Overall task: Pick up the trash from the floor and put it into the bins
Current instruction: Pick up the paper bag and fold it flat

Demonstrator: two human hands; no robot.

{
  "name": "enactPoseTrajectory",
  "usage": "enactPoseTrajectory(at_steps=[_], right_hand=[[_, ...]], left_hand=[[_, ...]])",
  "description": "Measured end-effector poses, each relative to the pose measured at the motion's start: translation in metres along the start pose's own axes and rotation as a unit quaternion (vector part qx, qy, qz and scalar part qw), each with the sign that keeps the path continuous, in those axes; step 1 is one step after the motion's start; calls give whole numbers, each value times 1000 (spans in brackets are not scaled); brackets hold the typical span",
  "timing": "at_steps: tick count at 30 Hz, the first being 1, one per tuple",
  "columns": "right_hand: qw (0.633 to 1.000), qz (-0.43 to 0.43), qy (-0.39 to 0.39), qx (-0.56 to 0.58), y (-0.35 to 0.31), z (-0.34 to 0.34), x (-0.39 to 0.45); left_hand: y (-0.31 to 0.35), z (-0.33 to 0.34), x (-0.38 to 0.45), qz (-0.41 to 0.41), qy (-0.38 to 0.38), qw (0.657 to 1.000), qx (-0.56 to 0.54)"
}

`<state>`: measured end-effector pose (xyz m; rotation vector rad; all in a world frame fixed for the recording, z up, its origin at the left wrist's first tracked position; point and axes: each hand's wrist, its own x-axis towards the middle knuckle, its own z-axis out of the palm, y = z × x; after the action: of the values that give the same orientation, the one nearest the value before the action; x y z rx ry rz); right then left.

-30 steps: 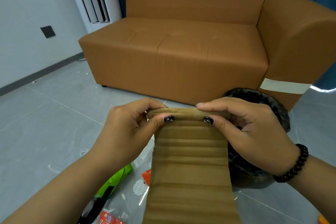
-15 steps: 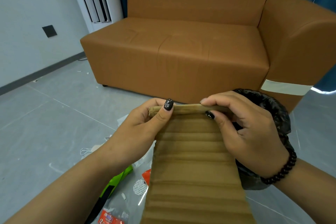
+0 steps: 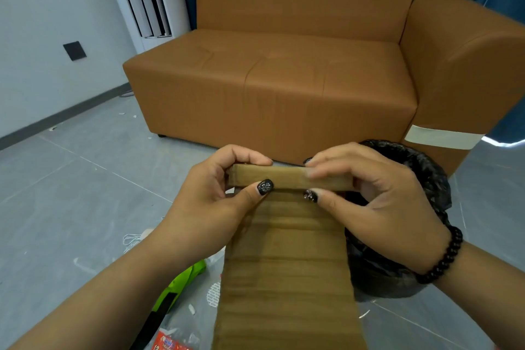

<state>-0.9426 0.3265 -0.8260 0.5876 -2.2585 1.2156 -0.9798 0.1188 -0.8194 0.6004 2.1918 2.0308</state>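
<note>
The person holds a long strip of cardboard in front of the body. It runs away from the person toward the sofa, and its far end is folded into a small flat roll lying crosswise, from left to right.

The left hand pinches the left end of this roll, thumb on the near side and fingers curled over the top. The right hand pinches the right end in the same way.

The bin, lined with a black bag, stands on the floor just to the right of the strip, partly behind the right hand. So the right hand is the nearer one to it. I think the strip as it hangs is too long for the opening; it must be rolled shorter, then carried to the right and down.

More trash lies on the floor under the left arm: a green wrapper and a red packet.
</note>
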Motion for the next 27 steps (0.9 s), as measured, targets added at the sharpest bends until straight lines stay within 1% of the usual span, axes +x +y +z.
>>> enactPoseTrajectory(at_steps=[2,3,5,7,10,13,16,19,21,24,27], right_hand=[[997,65,-13,50,-1,-3,2],[995,79,-24,49,0,-4,2],[998,49,-47,-20,2,-5,1],[996,8,-49,-72,4,-4,0],[994,-43,-34,-95,5,-3,0],[988,-98,-24,-118,5,-2,0],[983,-127,-14,-131,5,0,0],[980,-143,-1,-137,5,1,0],[980,-147,5,-136,6,1,0],[982,-142,8,-128,8,3,1],[982,-142,13,-124,8,4,3]], left_hand=[[1,0,0,16,-8,1000,9],[2,-1,-1,18,-11,1000,9],[2,-1,-1,5,-10,1000,2],[2,-1,-1,-23,-14,1000,-15],[1,-2,0,-59,-22,998,-28],[2,-1,0,-77,-50,996,13],[2,-1,-1,-122,-77,989,34],[3,-2,-2,-173,-91,981,13],[4,-1,-2,-171,-81,982,10],[4,1,-2,-142,-53,988,15],[1,2,-3,-125,-33,992,-11]])
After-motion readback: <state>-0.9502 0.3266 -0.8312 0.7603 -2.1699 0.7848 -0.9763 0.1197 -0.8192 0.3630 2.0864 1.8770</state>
